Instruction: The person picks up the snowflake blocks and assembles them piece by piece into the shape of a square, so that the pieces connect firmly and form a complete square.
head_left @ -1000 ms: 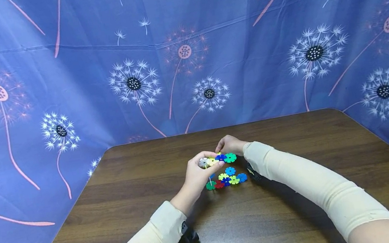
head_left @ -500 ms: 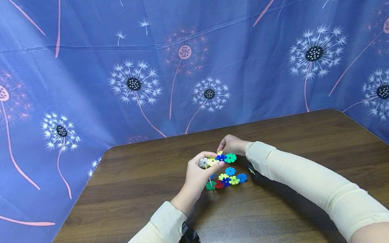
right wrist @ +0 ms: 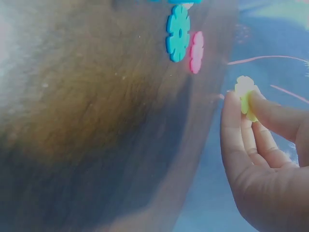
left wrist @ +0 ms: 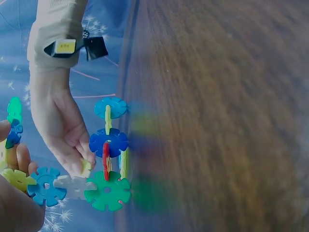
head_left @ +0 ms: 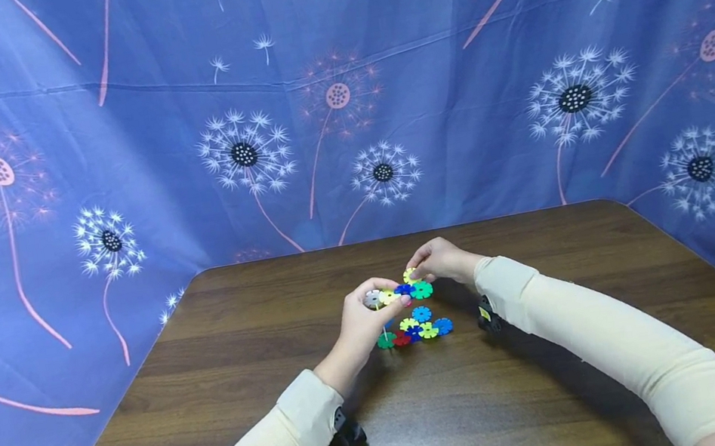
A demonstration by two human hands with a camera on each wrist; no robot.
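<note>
My left hand [head_left: 359, 323] grips the upper row of a structure of linked snowflake building discs, thumb in front and fingers behind. A grey disc [head_left: 373, 298], a blue disc [head_left: 404, 289] and a green disc [head_left: 422, 289] show in that row. Below is a lower row with a red disc [head_left: 401, 337] and a dark green disc [left wrist: 107, 191], standing at the tabletop. Between thumb and index finger, my right hand [head_left: 447, 261] pinches a yellow snowflake disc [right wrist: 245, 99], just above the upper row's right part in the head view.
The brown wooden table [head_left: 260, 313] reaches to a blue dandelion-print cloth [head_left: 448, 88] hung behind and at the sides. Small black cameras [head_left: 350, 433] are strapped at both wrists. A pink disc [right wrist: 196, 52] shows beside a turquoise one [right wrist: 178, 34] in the right wrist view.
My right hand has moved to the right with the yellow disc, which now shows more fully above the row. The left hand and the structure stay almost still.
</note>
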